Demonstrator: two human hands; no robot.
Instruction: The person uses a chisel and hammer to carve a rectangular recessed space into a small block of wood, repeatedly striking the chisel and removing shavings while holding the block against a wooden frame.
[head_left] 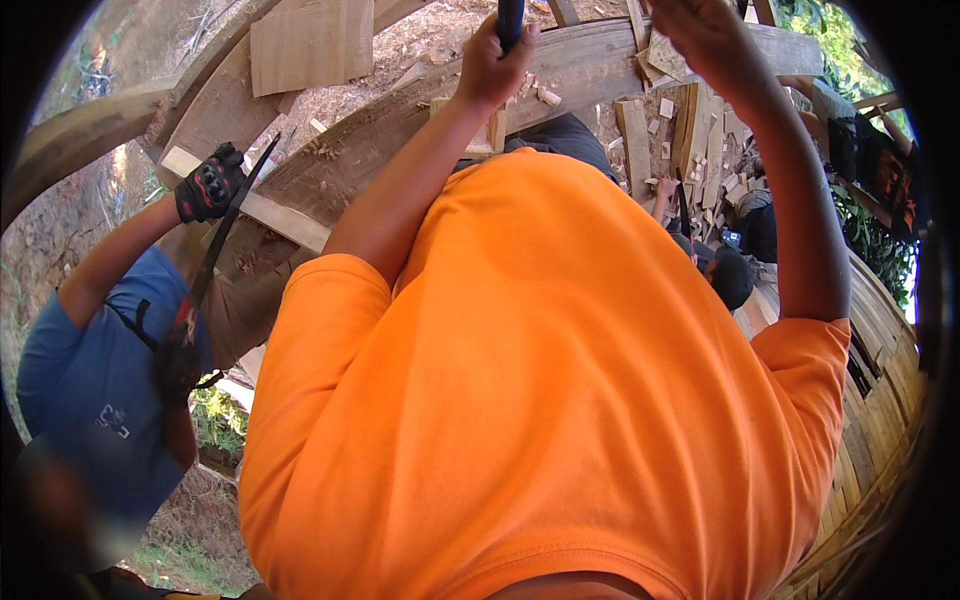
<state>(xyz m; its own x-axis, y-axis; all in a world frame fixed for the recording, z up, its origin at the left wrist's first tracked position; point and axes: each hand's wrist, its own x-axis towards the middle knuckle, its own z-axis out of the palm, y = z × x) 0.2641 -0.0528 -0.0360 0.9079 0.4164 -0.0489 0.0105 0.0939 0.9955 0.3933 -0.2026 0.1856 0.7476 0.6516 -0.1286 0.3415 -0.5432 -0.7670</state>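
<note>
My left hand [495, 68] is wrapped round a dark blue handle [510, 22] near the upper edge. What the handle belongs to lies outside the picture. Below that hand runs a long, thick wooden beam [585, 78], with a few pale chips on and beside it. My right hand [700, 38] is raised at the upper right, partly cut off by the picture's edge. Its fingers are too cropped to show whether they are closed or hold anything. Dark trousers show between my arms, beyond my orange shirt [560, 370].
At left, a person in a blue shirt [150, 290] holds a long, dark-bladed tool [228, 220] with gloved hands. A narrow plank [285, 218] lies beside it. Wood offcuts [690, 140] litter the right, where a person in a dark cap [730, 278] works. Split slats [880, 430] line the lower right.
</note>
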